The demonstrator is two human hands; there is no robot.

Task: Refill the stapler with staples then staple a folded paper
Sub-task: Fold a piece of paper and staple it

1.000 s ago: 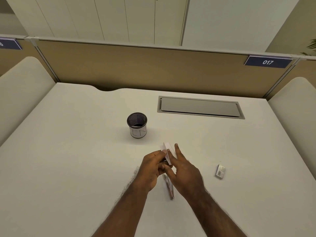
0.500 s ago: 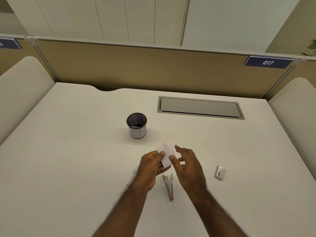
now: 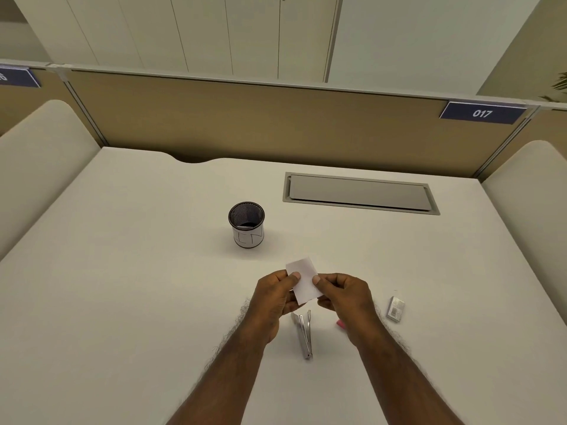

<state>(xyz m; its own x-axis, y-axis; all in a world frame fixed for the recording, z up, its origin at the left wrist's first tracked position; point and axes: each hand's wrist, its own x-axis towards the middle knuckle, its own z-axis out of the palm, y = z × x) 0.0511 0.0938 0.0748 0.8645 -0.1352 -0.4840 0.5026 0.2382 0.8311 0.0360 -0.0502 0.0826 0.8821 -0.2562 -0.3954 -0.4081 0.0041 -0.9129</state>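
A small white folded paper is held above the desk between both hands. My left hand pinches its left edge with thumb on top. My right hand pinches its right edge the same way. Below the hands a slim metal stapler lies on the desk, pointing toward me. A small box of staples lies to the right of my right hand. A bit of pink shows under my right wrist; I cannot tell what it is.
A black mesh pen cup with a white label stands beyond the hands. A grey cable hatch is set into the white desk at the back right. A tan partition with the sign 017 closes off the far edge.
The paper has turned flat toward me. My right hand, with fingers spread a second ago, now pinches the paper's right edge. Both hands have lifted off the stapler, which now lies in full view.
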